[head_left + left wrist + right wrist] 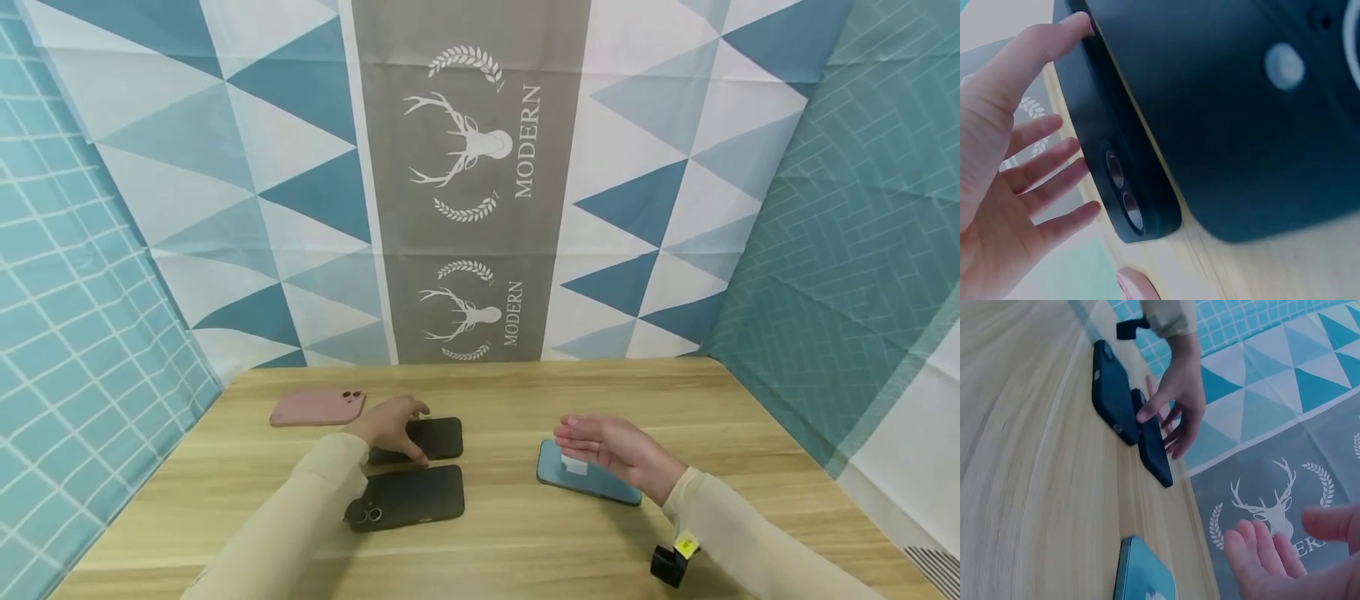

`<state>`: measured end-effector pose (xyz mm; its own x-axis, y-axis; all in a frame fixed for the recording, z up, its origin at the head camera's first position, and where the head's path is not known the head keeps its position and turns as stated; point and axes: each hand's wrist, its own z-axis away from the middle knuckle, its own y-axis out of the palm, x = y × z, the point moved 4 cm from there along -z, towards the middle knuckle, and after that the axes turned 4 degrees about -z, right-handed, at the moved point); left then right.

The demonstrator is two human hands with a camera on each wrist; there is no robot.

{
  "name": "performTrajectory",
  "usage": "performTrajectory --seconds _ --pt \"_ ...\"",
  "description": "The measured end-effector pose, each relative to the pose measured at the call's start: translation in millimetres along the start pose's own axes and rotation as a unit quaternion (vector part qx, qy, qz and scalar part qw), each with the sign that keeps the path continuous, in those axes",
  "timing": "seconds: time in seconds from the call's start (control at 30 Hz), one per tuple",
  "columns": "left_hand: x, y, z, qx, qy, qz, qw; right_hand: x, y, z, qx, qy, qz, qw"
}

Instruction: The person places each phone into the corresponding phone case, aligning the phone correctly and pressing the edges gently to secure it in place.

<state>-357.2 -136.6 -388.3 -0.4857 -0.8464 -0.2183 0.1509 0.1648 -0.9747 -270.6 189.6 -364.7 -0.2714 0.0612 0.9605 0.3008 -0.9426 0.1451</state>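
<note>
My left hand (392, 427) spans the farther black phone (438, 439), its thumb at the near edge and its spread fingers by the far edge. In the left wrist view, that phone (1125, 181) shows two camera lenses at one end, and the thumb tip rests at its side. A second black phone (420, 494) lies just in front of it, back up. My right hand (615, 447), fingers straight and side by side, hovers over a blue phone (555, 472) with a whitish patch on its back. Nothing is held in the right hand.
A pink phone (318, 407) lies at the far left of the wooden table (495, 558). Patterned cloth (465, 300) hangs along the table's back edge, and tiled sheets (75, 358) flank the sides. A small black camera (670, 565) sits under the right wrist.
</note>
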Motion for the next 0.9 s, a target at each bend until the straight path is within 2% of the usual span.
performTrajectory --seconds 0.13,0.23,0.27,0.3,0.33,0.37,0.4,0.47,0.5,0.53,0.6,0.67,0.8,0.9 --pt "3.7 -4.4 10.2 -0.008 -0.014 0.026 0.9995 -2 0.5 -1 0.016 -0.002 0.067 0.998" --pt "5.5 -9.0 17.3 -0.024 -0.021 0.028 0.9991 -3 -1.5 0 0.011 -0.014 0.104 0.994" --pt "5.1 -10.4 20.0 -0.031 -0.021 0.025 0.9990 -3 -2.5 1 0.005 -0.028 0.139 0.990" --pt "4.4 -11.6 23.0 -0.038 -0.019 0.024 0.9988 -3 -3.5 1 -0.002 -0.051 0.190 0.981" --pt "3.7 -12.3 25.9 -0.045 -0.015 0.017 0.9987 -1 -4.2 2 -0.012 -0.074 0.244 0.967" --pt "2.7 -12.8 29.1 -0.051 -0.011 0.009 0.9986 0 -5.2 3 -0.025 -0.097 0.305 0.947" --pt "1.6 -13.0 32.3 -0.056 -0.009 0.004 0.9984 1 -6.2 4 -0.039 -0.118 0.368 0.922" --pt "-0.6 -13.0 38.5 -0.064 -0.008 -0.002 0.9979 2 -8.1 5 -0.065 -0.152 0.476 0.864" --pt "-1.4 -13.2 41.4 -0.064 -0.010 -0.002 0.9979 3 -8.8 5 -0.068 -0.159 0.509 0.843" --pt "-1.9 -13.4 44.0 -0.066 -0.013 -0.003 0.9977 3 -9.6 4 -0.066 -0.155 0.532 0.830" --pt "-2.2 -13.9 48.1 -0.065 -0.021 0.000 0.9977 1 -11.2 3 -0.054 -0.143 0.561 0.814" --pt "-1.9 -15.0 50.3 -0.059 -0.027 0.007 0.9979 -2 -12.5 1 -0.043 -0.128 0.581 0.802" --pt "1.7 -19.1 49.6 -0.042 -0.031 0.031 0.9982 -9 -14.9 -2 -0.040 -0.108 0.604 0.789" --pt "6.3 -23.9 48.8 -0.040 -0.029 0.042 0.9979 -12 -15.0 -5 -0.043 -0.101 0.610 0.785"
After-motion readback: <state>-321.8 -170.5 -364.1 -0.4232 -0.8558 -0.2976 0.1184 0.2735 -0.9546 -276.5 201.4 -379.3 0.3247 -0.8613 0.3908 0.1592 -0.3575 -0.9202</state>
